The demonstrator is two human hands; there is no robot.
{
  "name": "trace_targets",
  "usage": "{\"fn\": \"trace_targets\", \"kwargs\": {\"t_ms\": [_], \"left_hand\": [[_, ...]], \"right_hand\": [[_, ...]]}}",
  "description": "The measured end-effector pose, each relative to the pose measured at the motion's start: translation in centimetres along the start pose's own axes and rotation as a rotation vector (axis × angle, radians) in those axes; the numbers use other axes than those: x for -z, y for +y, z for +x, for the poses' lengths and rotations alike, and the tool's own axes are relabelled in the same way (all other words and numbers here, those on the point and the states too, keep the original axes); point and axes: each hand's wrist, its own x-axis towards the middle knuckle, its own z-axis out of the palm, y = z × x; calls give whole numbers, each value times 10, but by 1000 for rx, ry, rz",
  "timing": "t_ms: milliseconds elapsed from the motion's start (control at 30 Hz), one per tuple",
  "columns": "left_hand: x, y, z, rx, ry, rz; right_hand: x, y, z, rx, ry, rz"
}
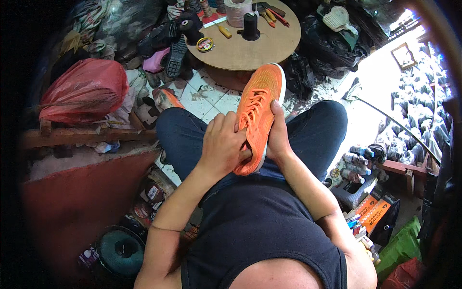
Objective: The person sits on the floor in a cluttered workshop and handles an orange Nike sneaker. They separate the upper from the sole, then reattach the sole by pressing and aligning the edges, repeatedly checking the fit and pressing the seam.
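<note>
An orange mesh sneaker (263, 91) with orange laces and a white sole edge is held above my lap, toe pointing away from me. My right hand (276, 135) grips its right side, thumb along the upper edge. My left hand (222, 144) is closed at the left side of the shoe's opening, with some fingers reaching inside, their tips hidden. My jeans-clad knees are spread on either side.
A round wooden table (224, 53) holds thread spools (250, 26) and hand tools (270, 17). A red bag (84, 91) lies left, black bags (329, 50) behind. Bottles (358, 164) and many small wrapped bundles (411, 115) are at right, a tiled floor (211, 86) ahead.
</note>
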Motion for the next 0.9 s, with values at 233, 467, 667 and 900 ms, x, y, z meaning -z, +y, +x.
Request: {"fn": "trace_targets", "kwargs": {"t_ms": [233, 467, 667, 900], "left_hand": [[-9, -19, 1, -15, 375, -92], [-28, -25, -15, 646, 123, -433], [-32, -19, -26, 681, 7, -1254], [-25, -30, -16, 69, -189, -1076]], "right_hand": [[-6, 2, -1, 205, 29, -161], [-18, 8, -6, 529, 128, -500], [-25, 7, -10, 620, 4, -637], [-24, -14, -17, 573, -88, -584]]}}
